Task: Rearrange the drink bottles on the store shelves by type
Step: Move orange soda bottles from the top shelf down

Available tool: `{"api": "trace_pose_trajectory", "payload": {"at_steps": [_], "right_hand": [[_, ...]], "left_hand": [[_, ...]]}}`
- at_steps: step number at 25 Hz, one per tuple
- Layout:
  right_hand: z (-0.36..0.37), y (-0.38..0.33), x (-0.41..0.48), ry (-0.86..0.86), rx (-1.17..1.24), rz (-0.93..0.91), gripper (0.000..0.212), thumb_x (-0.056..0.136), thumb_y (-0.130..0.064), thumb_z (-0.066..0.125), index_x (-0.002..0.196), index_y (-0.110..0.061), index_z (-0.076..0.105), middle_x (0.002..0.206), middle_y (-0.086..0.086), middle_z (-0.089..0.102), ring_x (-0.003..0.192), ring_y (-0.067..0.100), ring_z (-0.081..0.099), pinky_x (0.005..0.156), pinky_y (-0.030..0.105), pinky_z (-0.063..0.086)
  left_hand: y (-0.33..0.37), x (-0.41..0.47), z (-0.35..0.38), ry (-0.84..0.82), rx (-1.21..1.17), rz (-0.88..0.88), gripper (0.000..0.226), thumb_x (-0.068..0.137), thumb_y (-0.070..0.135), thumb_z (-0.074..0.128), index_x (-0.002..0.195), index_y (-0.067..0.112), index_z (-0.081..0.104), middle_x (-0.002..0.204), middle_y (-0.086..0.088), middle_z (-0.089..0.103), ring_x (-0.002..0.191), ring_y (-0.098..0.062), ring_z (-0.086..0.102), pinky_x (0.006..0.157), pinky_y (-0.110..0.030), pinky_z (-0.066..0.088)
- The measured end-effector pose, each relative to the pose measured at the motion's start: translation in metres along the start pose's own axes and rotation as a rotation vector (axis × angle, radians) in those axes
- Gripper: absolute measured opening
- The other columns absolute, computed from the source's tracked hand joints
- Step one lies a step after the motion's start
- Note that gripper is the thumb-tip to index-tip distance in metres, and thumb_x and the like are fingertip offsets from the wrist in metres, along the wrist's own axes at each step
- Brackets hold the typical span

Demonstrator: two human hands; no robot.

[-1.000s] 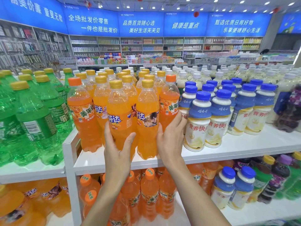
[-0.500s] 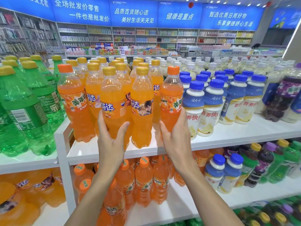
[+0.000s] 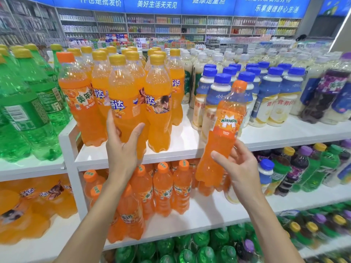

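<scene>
My right hand (image 3: 239,168) grips the lower part of an orange-capped Mirinda bottle (image 3: 225,128), tilted and held in the air in front of the top shelf's (image 3: 182,143) front edge, before the blue-capped milk drink bottles (image 3: 214,99). My left hand (image 3: 123,147) grips the base of a yellow-capped Fanta bottle (image 3: 123,95) standing at the front of the top shelf among several like it. Another orange-capped Mirinda bottle (image 3: 79,99) stands at the left of that Fanta group.
Green Sprite bottles (image 3: 28,103) fill the shelf to the left. Orange-capped Mirinda bottles (image 3: 163,186) crowd the second shelf, with purple and green drinks (image 3: 303,168) to the right. Cream-capped bottles (image 3: 218,57) stand behind. Store racks line the far wall.
My right hand has pulled the Mirinda bottle off the top shelf, down and to the right, tilting it. My left hand has stayed on the Fanta bottle. The camera came closer.
</scene>
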State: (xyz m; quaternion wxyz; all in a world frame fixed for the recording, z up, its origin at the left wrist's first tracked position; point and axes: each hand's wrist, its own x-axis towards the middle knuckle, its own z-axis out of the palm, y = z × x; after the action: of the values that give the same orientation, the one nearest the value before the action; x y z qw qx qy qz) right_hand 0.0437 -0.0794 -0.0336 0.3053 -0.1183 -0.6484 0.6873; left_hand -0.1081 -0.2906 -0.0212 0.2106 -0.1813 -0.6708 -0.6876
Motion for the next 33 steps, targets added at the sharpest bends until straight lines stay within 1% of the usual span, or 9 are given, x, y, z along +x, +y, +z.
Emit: {"api": "trace_pose_trajectory", "payload": {"at_steps": [3, 6, 10, 13, 15, 18, 23, 26, 33], "right_hand": [[-0.02, 0.024, -0.013, -0.014, -0.023, 0.042, 0.046, 0.083, 0.006, 0.077, 0.122, -0.017, 0.066, 0.107, 0.001, 0.08, 0.099, 0.02, 0.077, 0.077, 0.029, 0.063], [-0.035, 0.055, -0.024, 0.023, -0.065, 0.098, 0.053, 0.08, 0.008, 0.081, 0.124, -0.013, 0.062, 0.106, 0.003, 0.08, 0.097, 0.021, 0.077, 0.074, 0.027, 0.062], [-0.047, 0.095, -0.038, 0.06, -0.162, 0.176, 0.059, 0.074, 0.015, 0.082, 0.118, -0.016, 0.057, 0.104, 0.004, 0.077, 0.089, 0.014, 0.076, 0.072, 0.025, 0.061], [-0.05, 0.125, -0.04, 0.069, -0.239, 0.212, 0.065, 0.072, 0.011, 0.085, 0.121, -0.018, 0.054, 0.105, 0.002, 0.073, 0.088, 0.013, 0.075, 0.071, 0.028, 0.062], [-0.047, 0.142, -0.037, 0.063, -0.3, 0.217, 0.071, 0.069, 0.007, 0.087, 0.124, -0.021, 0.052, 0.106, -0.001, 0.072, 0.086, 0.01, 0.075, 0.072, 0.031, 0.062], [-0.037, 0.157, -0.031, 0.028, -0.362, 0.193, 0.074, 0.067, 0.005, 0.088, 0.125, -0.022, 0.051, 0.108, -0.006, 0.071, 0.087, 0.004, 0.073, 0.075, 0.028, 0.061], [-0.012, 0.173, -0.021, 0.01, -0.387, 0.163, 0.075, 0.068, 0.0, 0.089, 0.121, -0.035, 0.047, 0.111, -0.014, 0.066, 0.094, -0.01, 0.065, 0.076, 0.009, 0.051], [-0.006, 0.182, -0.015, 0.027, -0.419, 0.134, 0.072, 0.069, -0.011, 0.09, 0.113, -0.049, 0.046, 0.114, -0.014, 0.066, 0.1, -0.002, 0.065, 0.08, 0.012, 0.052], [-0.009, 0.188, -0.013, -0.016, -0.451, 0.112, 0.067, 0.074, -0.021, 0.089, 0.131, -0.03, 0.055, 0.115, -0.014, 0.071, 0.1, -0.002, 0.069, 0.082, 0.014, 0.056]], "left_hand": [[0.009, -0.016, 0.0, 0.02, -0.048, -0.003, 0.075, 0.098, 0.03, 0.068, 0.161, 0.021, 0.027, 0.149, 0.019, 0.05, 0.131, 0.012, 0.049, 0.105, -0.012, 0.045], [0.016, -0.035, -0.001, 0.02, -0.084, -0.021, 0.064, 0.099, 0.022, 0.066, 0.152, 0.028, 0.03, 0.137, 0.03, 0.049, 0.12, 0.024, 0.049, 0.095, -0.001, 0.043], [0.013, -0.057, -0.012, 0.017, -0.137, -0.035, 0.074, 0.094, 0.031, 0.068, 0.159, 0.023, 0.032, 0.147, 0.005, 0.058, 0.133, -0.013, 0.059, 0.105, -0.032, 0.054], [0.012, -0.071, -0.015, 0.007, -0.106, -0.04, 0.073, 0.096, 0.029, 0.068, 0.158, 0.021, 0.032, 0.147, 0.001, 0.059, 0.133, -0.021, 0.059, 0.106, -0.05, 0.054], [0.009, -0.08, -0.016, -0.012, -0.075, -0.039, 0.071, 0.096, 0.03, 0.067, 0.158, 0.021, 0.033, 0.146, -0.001, 0.059, 0.132, -0.023, 0.059, 0.106, -0.055, 0.052], [0.009, -0.089, -0.015, -0.037, -0.065, -0.055, 0.072, 0.095, 0.03, 0.067, 0.158, 0.021, 0.034, 0.145, 0.0, 0.06, 0.131, -0.02, 0.059, 0.106, -0.049, 0.053], [0.013, -0.099, -0.008, -0.038, -0.116, -0.101, 0.074, 0.09, 0.026, 0.067, 0.157, 0.019, 0.036, 0.134, 0.012, 0.066, 0.123, -0.009, 0.064, 0.088, -0.018, 0.056], [0.015, -0.102, -0.004, -0.041, -0.115, -0.105, 0.075, 0.087, 0.025, 0.067, 0.156, 0.019, 0.037, 0.125, 0.025, 0.068, 0.118, -0.002, 0.065, 0.085, -0.014, 0.055], [0.017, -0.104, -0.002, -0.015, -0.134, -0.125, 0.073, 0.086, 0.024, 0.067, 0.154, 0.019, 0.039, 0.119, 0.03, 0.068, 0.114, 0.002, 0.065, 0.083, -0.012, 0.055]]}}
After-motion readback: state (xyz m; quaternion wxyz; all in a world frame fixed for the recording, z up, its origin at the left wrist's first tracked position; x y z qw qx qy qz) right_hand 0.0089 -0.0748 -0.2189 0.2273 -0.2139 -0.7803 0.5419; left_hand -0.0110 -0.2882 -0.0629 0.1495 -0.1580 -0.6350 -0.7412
